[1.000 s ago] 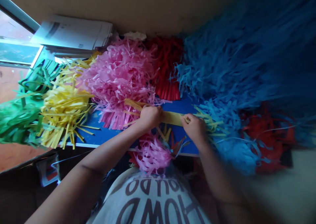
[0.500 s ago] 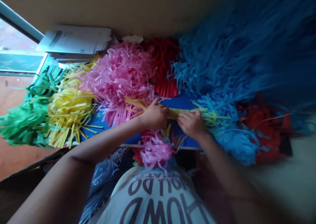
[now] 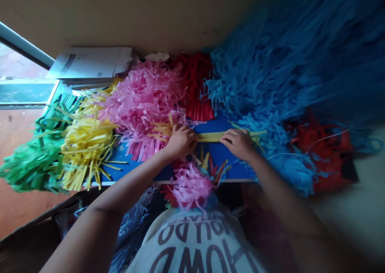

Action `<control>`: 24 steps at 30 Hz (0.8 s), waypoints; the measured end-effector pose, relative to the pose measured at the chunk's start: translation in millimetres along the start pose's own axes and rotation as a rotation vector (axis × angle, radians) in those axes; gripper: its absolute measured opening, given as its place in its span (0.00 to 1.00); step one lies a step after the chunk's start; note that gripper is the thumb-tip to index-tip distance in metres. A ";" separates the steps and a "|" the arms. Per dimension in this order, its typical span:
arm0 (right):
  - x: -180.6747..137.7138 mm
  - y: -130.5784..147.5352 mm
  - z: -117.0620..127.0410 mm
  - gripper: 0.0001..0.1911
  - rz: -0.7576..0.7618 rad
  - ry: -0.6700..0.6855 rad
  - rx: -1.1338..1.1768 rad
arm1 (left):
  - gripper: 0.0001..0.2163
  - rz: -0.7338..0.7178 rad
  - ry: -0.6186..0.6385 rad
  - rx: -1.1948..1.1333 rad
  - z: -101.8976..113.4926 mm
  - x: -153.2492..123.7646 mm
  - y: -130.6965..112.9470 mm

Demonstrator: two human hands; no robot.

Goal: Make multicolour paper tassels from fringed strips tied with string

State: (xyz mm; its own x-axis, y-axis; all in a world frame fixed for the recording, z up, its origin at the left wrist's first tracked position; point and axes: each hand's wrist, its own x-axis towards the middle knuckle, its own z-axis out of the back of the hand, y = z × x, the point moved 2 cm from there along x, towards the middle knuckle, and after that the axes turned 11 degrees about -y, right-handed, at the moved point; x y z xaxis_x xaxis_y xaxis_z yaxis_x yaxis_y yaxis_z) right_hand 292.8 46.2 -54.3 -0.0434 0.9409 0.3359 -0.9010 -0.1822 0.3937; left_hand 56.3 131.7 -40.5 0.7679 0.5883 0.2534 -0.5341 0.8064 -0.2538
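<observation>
A yellow paper strip with fringed ends stretches flat between my two hands, above the blue tabletop. My left hand is closed around its left part, and orange-yellow fringe sticks out beyond that hand. At the other side my right hand pinches the strip between thumb and fingers. Pale yellow-green fringe shows past its knuckles. Just below the hands, a small pink fringed bunch hangs at the table's front edge, beside several loose orange and yellow strips.
Green, yellow and large pink fringe bundles line the left side. Dark red fringe lies at the back. A big blue fringe heap and red fringe fill the right. Stacked papers stand back left.
My hands have moved apart, so a longer stretch of the yellow strip shows between them. My left hand shifted slightly left. The camera view has tilted a little.
</observation>
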 end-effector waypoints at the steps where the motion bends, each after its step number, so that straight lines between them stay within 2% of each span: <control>1: 1.1 -0.2 1.3 0.08 0.005 0.001 -0.004 | 0.10 0.005 -0.003 -0.012 0.7 0.0 1.4; 5: 1.8 13.4 9.0 0.06 0.098 -0.009 -0.099 | 0.11 -0.032 -0.035 -0.023 0.7 0.0 0.0; 7: -0.3 22.7 11.0 0.09 0.161 -0.027 -0.150 | 0.09 -0.051 -0.053 -0.012 -0.1 -1.1 -2.3; 11: -4.2 28.3 4.9 0.06 0.251 0.023 -0.089 | 0.10 -0.093 -0.090 0.034 -1.0 -5.9 -3.8; 14: -4.3 18.4 -1.3 0.09 0.154 0.045 -0.001 | 0.12 -0.090 -0.091 0.012 -2.3 -9.1 -1.5; 18: -2.4 5.9 -4.6 0.11 -0.040 0.006 -0.012 | 0.11 0.060 -0.048 -0.076 -6.5 -5.7 2.3; 24: 1.8 7.5 -8.7 0.14 -0.135 -0.035 -0.087 | 0.12 0.183 -0.030 0.043 -11.8 6.4 -2.5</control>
State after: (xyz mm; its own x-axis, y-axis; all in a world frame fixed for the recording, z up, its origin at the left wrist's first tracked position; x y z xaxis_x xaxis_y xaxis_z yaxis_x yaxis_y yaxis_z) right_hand 282.2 49.1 -58.1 0.0944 0.9442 0.3155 -0.9316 -0.0280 0.3625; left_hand 66.7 132.8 -49.4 0.6459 0.7265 0.2346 -0.6790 0.6871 -0.2584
